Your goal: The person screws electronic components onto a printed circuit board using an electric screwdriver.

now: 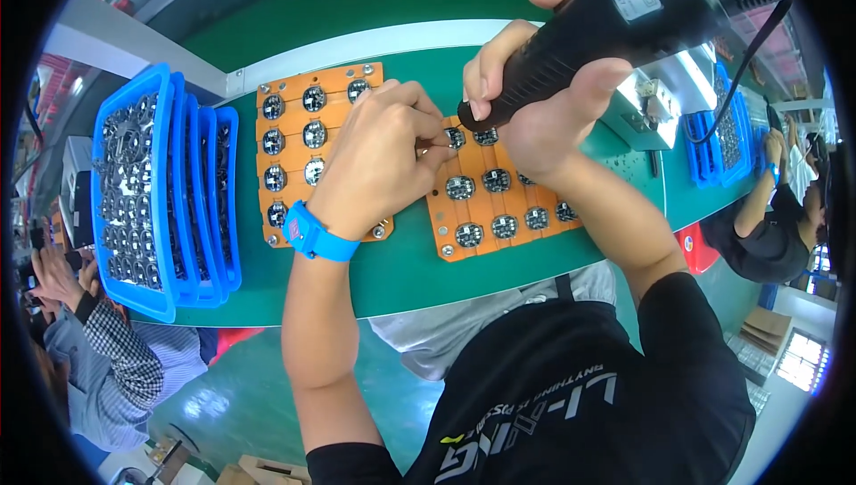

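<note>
My right hand point(544, 110) is wrapped round a black corded electric screwdriver point(571, 39), which slants down to the left over the right orange fixture plate point(456, 217). Round circuit boards point(460, 187) sit in rows in that plate. The fingers of my left hand point(392, 142) are pinched together beside a round board point(455, 138) at the plate's upper left, close to the screwdriver's lower end. Whatever lies between those fingertips is too small to tell. Under my left hand is part of a second orange fixture plate point(294, 195), also holding round boards. A blue wristband point(319, 234) circles my left wrist.
Blue trays point(163, 209) of round parts lean in a row at the left of the green table point(392, 275). At the right stand a metal device point(646, 106) and more blue trays point(736, 133). The screwdriver's cable point(744, 66) loops down there. Other people point(134, 369) sit at both sides.
</note>
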`<action>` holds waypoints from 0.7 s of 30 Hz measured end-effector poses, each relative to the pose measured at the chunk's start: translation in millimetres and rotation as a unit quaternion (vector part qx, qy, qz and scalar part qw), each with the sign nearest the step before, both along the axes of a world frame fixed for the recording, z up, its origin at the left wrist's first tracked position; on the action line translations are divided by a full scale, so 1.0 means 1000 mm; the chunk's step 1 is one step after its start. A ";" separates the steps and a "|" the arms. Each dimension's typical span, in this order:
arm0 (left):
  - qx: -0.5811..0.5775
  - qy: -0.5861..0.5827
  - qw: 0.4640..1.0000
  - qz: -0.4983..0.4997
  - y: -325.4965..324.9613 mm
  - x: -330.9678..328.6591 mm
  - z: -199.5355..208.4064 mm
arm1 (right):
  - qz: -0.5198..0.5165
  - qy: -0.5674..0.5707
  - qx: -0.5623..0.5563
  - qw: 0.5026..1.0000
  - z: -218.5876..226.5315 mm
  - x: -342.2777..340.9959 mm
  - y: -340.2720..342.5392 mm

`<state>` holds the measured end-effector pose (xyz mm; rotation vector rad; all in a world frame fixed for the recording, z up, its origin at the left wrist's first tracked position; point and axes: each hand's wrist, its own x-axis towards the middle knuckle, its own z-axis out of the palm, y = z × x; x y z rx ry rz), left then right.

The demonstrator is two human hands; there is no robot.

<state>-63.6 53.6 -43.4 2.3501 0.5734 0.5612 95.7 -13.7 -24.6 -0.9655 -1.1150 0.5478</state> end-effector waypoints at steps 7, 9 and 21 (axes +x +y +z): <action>0.004 0.003 1.000 -0.004 -0.001 0.000 0.001 | 0.020 -0.012 -0.011 1.000 -0.004 -0.002 0.000; 0.001 0.005 1.000 -0.004 -0.001 0.000 0.001 | 0.022 -0.023 -0.012 0.999 -0.003 -0.003 -0.001; -0.012 -0.018 1.000 -0.006 -0.002 0.008 0.000 | 0.091 0.051 0.015 0.994 -0.007 0.002 0.012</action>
